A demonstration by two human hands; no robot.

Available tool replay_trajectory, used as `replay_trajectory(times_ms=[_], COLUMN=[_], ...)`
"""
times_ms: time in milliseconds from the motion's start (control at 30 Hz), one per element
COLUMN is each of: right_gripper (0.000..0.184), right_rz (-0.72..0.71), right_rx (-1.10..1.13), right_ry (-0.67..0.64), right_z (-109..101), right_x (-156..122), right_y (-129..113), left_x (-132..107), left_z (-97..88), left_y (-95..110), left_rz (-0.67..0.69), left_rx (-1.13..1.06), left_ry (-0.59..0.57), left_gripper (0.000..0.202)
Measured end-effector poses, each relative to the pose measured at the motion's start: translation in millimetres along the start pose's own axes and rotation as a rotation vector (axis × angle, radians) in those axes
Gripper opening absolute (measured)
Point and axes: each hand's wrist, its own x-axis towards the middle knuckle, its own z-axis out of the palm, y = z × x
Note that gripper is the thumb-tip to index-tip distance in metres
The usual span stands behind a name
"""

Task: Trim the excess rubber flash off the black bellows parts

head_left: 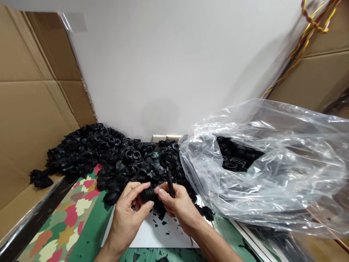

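My left hand is shut on a ribbed black rubber bellows boot, holding it at the front of the pile. My right hand pinches a thin black rod-like piece upright, and its fingertips reach close to the boot. I cannot tell exactly what that piece is. Behind my hands lies a large heap of similar black rubber boots. Small black rubber scraps are scattered on a white board beneath my hands.
A clear plastic bag holding more black boots lies to the right of the heap. A green mat with a coloured leaf pattern is at the left. Cardboard sheets line the left side, and yellow-red wires hang at upper right.
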Motion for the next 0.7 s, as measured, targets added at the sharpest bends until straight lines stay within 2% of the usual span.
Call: replay_trajectory(times_ms=[133, 233, 467, 700], right_gripper=[0.049, 0.042, 0.036, 0.037], right_rz=[-0.022, -0.045, -0.083, -0.068], right_rx=[-0.006, -0.017, -0.066, 0.079], right_ry=[-0.039, -0.014, -0.018, 0.069], right_z=[4.1, 5.6, 4.8, 8.4], right_x=[-0.9, -1.4, -2.4, 1.7], right_y=[2.4, 4.1, 6.8, 8.5], left_x=[0.2, 0.7, -0.3, 1.4], left_z=[1.6, 2.8, 1.9, 3.2], left_y=[0.4, 1.0, -4.9, -2.7], left_rz=[-0.002, -0.050, -0.075, -0.139], left_rx=[-0.024, -0.080, -0.118, -0.196], left_ry=[-0.034, -0.048, 0.006, 0.051], left_gripper=[0.033, 0.033, 0.024, 0.024])
